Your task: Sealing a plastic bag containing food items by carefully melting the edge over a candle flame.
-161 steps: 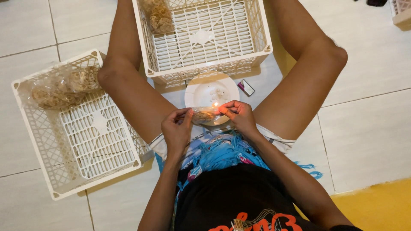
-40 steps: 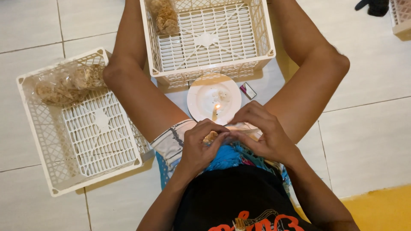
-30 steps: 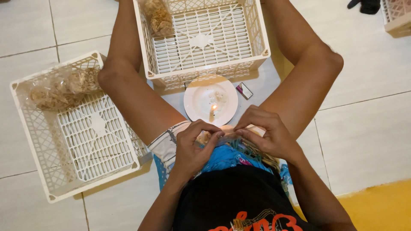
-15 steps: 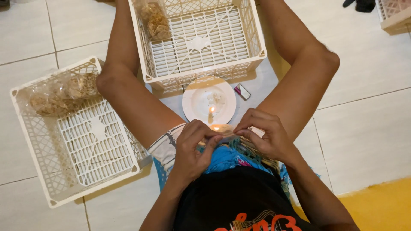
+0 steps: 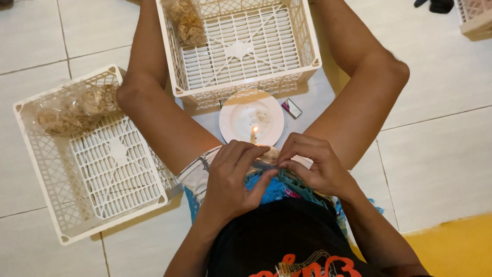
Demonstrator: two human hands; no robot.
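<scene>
Head camera looks down on a small clear bag pinched between both hands above the lap, just this side of a white plate. The left hand grips the bag's near edge with thumb and fingers closed on it; the right hand pinches the other end the same way. What is in the bag is mostly hidden by the fingers. On the plate stands a short lit candle, its flame just beside the bag's edge. A small lighter lies on the tile floor next to the plate. Beyond the plate sits a white crate holding one bag of brown snacks in its far left corner. A second white crate to the left holds several snack bags at its far end. A dark object at the top right is cut off by the edge.
</scene>
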